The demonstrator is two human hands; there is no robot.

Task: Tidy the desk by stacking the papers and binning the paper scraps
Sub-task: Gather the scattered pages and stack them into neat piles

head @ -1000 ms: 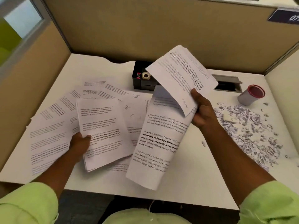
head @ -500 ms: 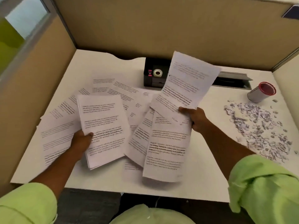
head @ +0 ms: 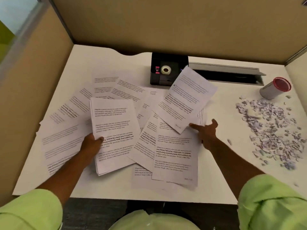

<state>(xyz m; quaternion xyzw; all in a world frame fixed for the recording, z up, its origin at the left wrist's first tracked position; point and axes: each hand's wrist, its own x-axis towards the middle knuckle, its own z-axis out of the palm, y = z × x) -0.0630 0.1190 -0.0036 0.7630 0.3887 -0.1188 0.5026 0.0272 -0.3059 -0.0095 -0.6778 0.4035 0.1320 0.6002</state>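
Head view: one camera looked down on a white tabletop (head: 108,185) inside tan cubicle walls.
Left hand: the left hand (head: 90,144) gripped a stack of papers (head: 114,130) near the left-centre, thumb curled over its left edge, the other fingers hidden beneath.
Right hand: the right hand (head: 205,132) lay with fingers straight and loosely spread, fingertips touching the lower corner of a tilted sheet (head: 187,98).
Loose sheets: more printed sheets (head: 176,155) lay overlapped from the left edge to the middle, some reaching the front edge.
Paper scraps: a pile of paper scraps (head: 272,130) covered the right side.
Other: a red-rimmed cup (head: 275,87) lay tipped toward the back-right corner; a black box (head: 166,68) with a tape roll (head: 166,70) stood at the back edge.
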